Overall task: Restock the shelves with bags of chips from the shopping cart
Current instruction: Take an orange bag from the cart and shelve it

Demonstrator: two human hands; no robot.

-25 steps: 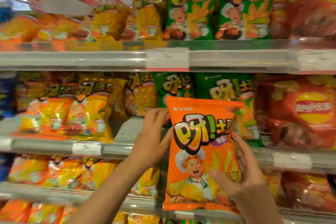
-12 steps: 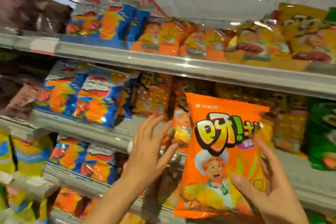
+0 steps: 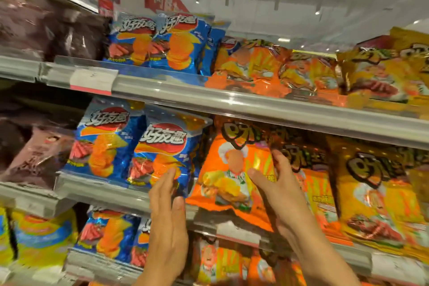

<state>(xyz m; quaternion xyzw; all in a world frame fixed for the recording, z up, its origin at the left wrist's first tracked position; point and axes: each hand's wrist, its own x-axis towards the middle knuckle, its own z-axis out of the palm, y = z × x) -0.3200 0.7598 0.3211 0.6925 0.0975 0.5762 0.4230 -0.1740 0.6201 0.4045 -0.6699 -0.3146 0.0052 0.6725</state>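
Observation:
An orange chip bag point(image 3: 229, 169) with a cartoon chef leans on the middle shelf point(image 3: 232, 227), its top tucked under the shelf above. My right hand point(image 3: 276, 183) holds its right side, thumb on the front and fingers round the edge. My left hand point(image 3: 168, 211) is flat and straight-fingered just left of the bag, its fingertips over a blue chip bag point(image 3: 162, 153). The shopping cart is out of sight.
Blue bags point(image 3: 153, 44) and orange bags point(image 3: 274, 67) fill the top shelf. More orange and yellow bags point(image 3: 371, 193) stand right of my hands, dark brown bags point(image 3: 30, 146) at far left. A lower shelf holds more bags. A price label point(image 3: 92, 81) hangs on the upper rail.
The view swung left along the shelves. The orange bag went from held in front of the shelf to sitting in the middle row. My left hand dropped beside it.

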